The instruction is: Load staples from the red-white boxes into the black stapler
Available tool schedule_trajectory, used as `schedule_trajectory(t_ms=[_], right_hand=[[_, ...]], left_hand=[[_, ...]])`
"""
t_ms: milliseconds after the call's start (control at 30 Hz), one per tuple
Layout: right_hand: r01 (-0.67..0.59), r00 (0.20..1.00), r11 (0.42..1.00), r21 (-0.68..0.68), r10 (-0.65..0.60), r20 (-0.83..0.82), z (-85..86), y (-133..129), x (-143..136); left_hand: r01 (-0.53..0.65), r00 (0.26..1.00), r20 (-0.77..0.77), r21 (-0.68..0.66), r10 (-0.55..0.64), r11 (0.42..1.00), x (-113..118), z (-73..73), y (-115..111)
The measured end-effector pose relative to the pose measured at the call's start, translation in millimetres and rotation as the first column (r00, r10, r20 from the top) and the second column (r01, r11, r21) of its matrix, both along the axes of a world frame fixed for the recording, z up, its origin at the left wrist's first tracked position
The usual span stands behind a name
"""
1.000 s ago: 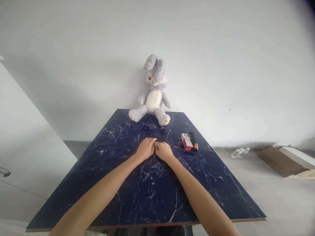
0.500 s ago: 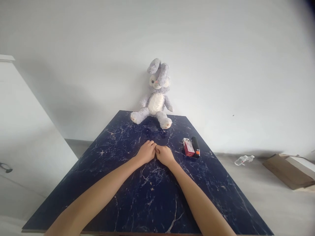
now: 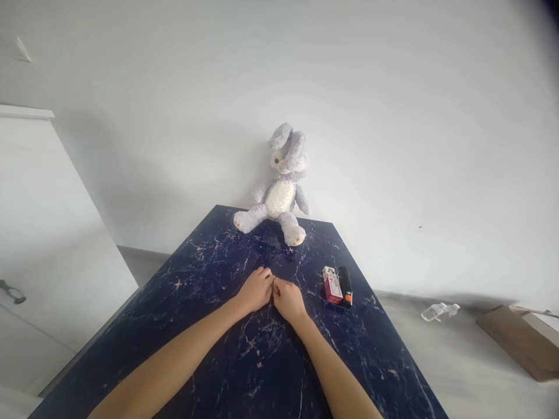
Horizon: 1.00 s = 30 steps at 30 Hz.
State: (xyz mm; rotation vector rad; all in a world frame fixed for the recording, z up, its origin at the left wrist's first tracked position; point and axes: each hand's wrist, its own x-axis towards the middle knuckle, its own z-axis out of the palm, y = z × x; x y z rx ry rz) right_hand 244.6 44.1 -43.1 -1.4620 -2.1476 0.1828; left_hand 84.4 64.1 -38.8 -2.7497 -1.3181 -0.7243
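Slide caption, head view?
Left hand and right hand meet over a blue table, plush rabbit sitting beyond, small box at right.

From where I watch, the plush rabbit (image 3: 280, 198) sits at the far end of the table (image 3: 257, 372), with the wall (image 3: 371, 145) behind it. Before it and to its right, on the table, I have the small box (image 3: 332, 285), with the tube (image 3: 345, 286) just beside that on the right. A cabinet (image 3: 48, 203) stands left of the table. Off to the right, on the floor (image 3: 441, 349), lies a bottle (image 3: 433, 312) (near the wall), then a carton (image 3: 517, 340) farther right.
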Motion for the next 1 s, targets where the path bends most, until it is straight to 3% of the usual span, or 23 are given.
schedule_trajectory(t_ms=[733,1000], right_hand=[[-0.036,0.999,0.999,-0.029,0.035,-0.037,-4.8,3,3],[-0.111,0.992,0.993,-0.039,0.108,-0.069,-6.3,1,4]], left_hand=[[0.003,1.000,-0.011,-0.033,-0.003,0.999,-2,-2.2,2],[0.044,0.993,0.109,-0.084,-0.035,0.996,-16,1.1,-17]])
